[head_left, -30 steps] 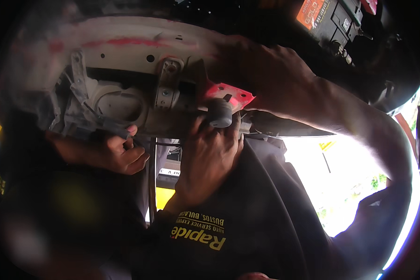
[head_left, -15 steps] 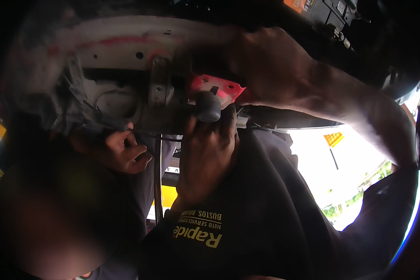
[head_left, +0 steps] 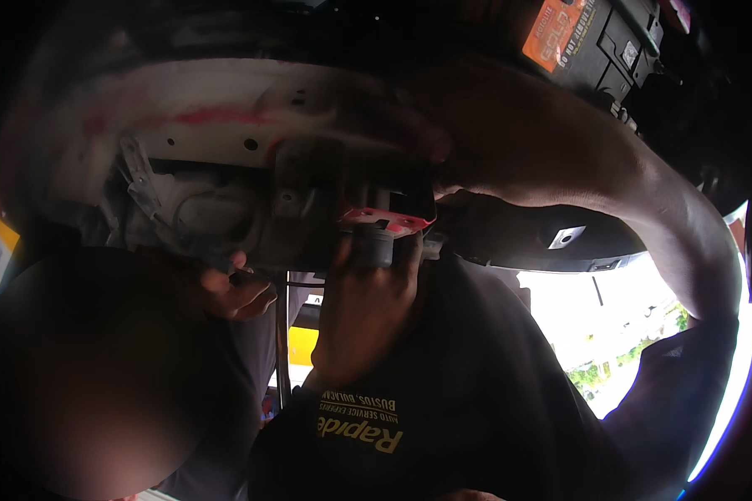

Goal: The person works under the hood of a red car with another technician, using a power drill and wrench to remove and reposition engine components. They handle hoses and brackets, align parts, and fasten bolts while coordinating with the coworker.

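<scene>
My left hand [head_left: 363,292] is closed around a grey cylindrical part [head_left: 373,250], its fingertips reaching a red-stained metal bracket [head_left: 414,221] just behind it. My right hand [head_left: 485,125] reaches in from the right along the top of the bracket, fingers curled in deep shadow, so what they grip is unclear. Both touch the pale body panel [head_left: 226,125] of a vehicle, which has red paint streaks, holes and a second upright bracket [head_left: 138,171] at left.
A co-worker's blurred head [head_left: 100,392] fills the lower left, their hand [head_left: 234,296] at the panel's lower edge. A battery with an orange label [head_left: 618,46] sits upper right, above a dark curved trim [head_left: 526,234]. Bright outdoor light shows at right.
The bracket and grey part have tilted, now seen more edge-on, with an opening above them. The whole scene sits lower in view. The co-worker's head has moved into the lower left.
</scene>
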The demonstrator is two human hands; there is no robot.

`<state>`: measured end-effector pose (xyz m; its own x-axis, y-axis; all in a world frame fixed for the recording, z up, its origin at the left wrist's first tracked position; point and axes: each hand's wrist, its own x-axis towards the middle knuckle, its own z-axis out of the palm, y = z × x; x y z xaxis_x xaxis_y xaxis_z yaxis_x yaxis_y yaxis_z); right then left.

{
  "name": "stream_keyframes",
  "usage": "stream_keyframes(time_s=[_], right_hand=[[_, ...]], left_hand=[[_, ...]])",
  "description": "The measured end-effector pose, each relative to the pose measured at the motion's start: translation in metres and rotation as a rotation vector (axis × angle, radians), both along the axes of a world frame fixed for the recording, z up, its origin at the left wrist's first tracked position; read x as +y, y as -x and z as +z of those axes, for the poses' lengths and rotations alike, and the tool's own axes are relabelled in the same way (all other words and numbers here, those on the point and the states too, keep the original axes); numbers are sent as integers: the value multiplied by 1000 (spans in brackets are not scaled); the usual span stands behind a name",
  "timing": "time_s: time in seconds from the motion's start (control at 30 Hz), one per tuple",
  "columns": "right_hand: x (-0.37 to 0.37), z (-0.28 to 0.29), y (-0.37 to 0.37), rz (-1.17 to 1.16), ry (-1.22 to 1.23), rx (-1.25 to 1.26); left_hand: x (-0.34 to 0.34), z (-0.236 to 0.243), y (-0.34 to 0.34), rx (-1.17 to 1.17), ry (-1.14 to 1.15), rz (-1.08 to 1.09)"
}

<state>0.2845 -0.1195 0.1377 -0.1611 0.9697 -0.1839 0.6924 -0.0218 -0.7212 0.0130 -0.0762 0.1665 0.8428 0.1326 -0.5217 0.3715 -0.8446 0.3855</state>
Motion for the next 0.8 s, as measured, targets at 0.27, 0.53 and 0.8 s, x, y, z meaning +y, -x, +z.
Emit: stream_keyframes(time_s=[0.27, 0.53, 0.8], right_hand=[[-1, 19, 9, -15, -73, -307], [4, 30, 23, -224, 215, -40], [11, 24, 49, -152, 122, 25]], left_hand=[[5, 7, 9, -84, 35, -46], [20, 18, 20, -61, 109, -96], [28, 31, 37, -65, 196, -26]])
